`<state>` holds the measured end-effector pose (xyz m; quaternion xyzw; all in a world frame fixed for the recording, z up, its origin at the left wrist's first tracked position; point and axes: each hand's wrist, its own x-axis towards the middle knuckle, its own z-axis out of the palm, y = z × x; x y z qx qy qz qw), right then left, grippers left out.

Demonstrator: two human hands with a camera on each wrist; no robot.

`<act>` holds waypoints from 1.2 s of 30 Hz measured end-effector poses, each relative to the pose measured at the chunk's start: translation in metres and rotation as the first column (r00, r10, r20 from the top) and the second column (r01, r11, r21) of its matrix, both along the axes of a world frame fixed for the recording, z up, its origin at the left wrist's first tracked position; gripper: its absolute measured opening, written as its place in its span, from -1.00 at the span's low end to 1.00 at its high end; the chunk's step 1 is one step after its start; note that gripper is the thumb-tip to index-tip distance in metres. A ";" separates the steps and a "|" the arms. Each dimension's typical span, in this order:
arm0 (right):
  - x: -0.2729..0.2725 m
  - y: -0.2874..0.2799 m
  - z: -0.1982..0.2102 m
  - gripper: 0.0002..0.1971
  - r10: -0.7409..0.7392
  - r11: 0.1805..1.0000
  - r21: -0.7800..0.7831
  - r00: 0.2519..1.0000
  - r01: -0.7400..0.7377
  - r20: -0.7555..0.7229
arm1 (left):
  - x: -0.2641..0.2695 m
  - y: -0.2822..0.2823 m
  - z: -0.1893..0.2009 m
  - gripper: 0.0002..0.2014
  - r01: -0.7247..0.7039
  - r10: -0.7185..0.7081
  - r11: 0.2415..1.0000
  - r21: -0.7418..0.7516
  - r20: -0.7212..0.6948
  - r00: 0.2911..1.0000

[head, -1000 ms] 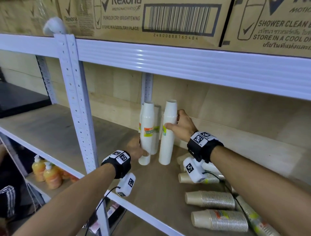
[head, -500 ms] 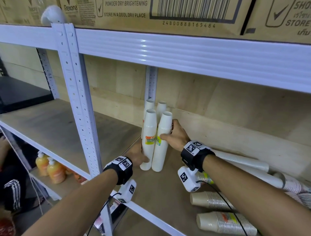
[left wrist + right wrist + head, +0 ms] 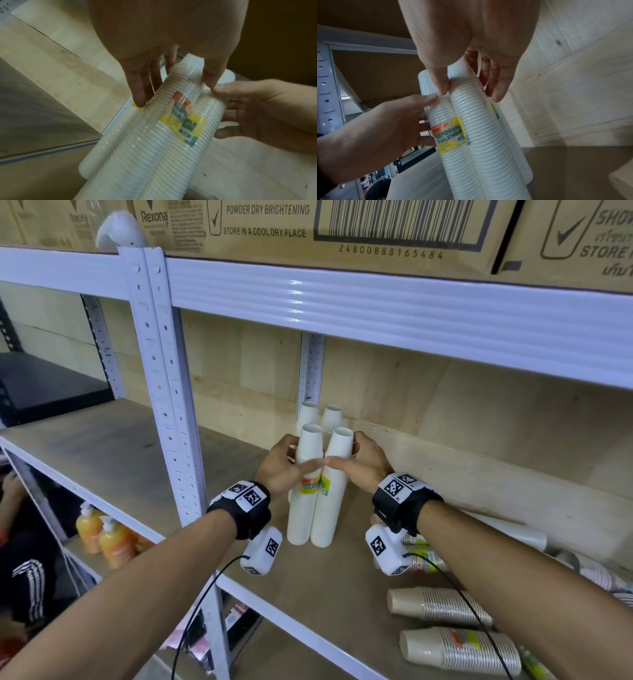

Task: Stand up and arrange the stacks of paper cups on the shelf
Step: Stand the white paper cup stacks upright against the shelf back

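Observation:
Four white cup stacks stand upright at the back of the wooden shelf (image 3: 342, 594), by the rear post. My left hand (image 3: 297, 460) grips the front left stack (image 3: 301, 518) near its top, thumb across the front. My right hand (image 3: 346, 460) grips the front right stack (image 3: 330, 518) the same way, and the two thumbs almost meet. Both stacks touch side by side. Two more stacks (image 3: 308, 414) stand just behind them. In the left wrist view my left hand (image 3: 175, 92) holds the labelled stack (image 3: 154, 148). In the right wrist view my right hand (image 3: 471, 93) holds its stack (image 3: 488, 148).
Beige cup stacks (image 3: 438, 606) (image 3: 459, 648) lie on their sides at the shelf's front right. Long white stacks (image 3: 513, 532) lie behind my right arm. A white upright post (image 3: 164, 392) stands left of the hands. Cardboard boxes (image 3: 308, 227) sit on the shelf above.
The right hand brought its stack in beside the left one. Both hands then slid up the stacks, the left from the base, and the thumbs now meet in front.

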<state>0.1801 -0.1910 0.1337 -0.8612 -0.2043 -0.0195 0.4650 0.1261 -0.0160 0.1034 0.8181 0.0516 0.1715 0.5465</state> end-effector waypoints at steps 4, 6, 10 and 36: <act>-0.001 0.000 0.000 -0.53 0.020 1.000 0.010 1.000 -0.020 -0.007 | 0.003 -0.001 0.010 -0.53 -0.014 0.012 0.996 0.086 0.034 0.999; -0.003 -0.001 0.000 -0.55 0.037 0.999 0.012 0.999 -0.036 -0.025 | 0.003 0.000 0.010 -0.60 -0.009 0.006 0.994 0.112 0.025 1.000; -0.004 -0.002 0.003 -0.56 0.048 0.999 -0.002 0.998 -0.048 -0.029 | 0.003 0.000 0.012 -0.60 0.005 -0.007 0.994 0.112 0.019 1.000; 0.006 0.020 0.023 -0.63 0.041 0.998 0.038 0.996 -0.043 0.075 | 0.016 0.013 0.045 -0.55 -0.078 0.067 0.990 0.121 0.097 0.993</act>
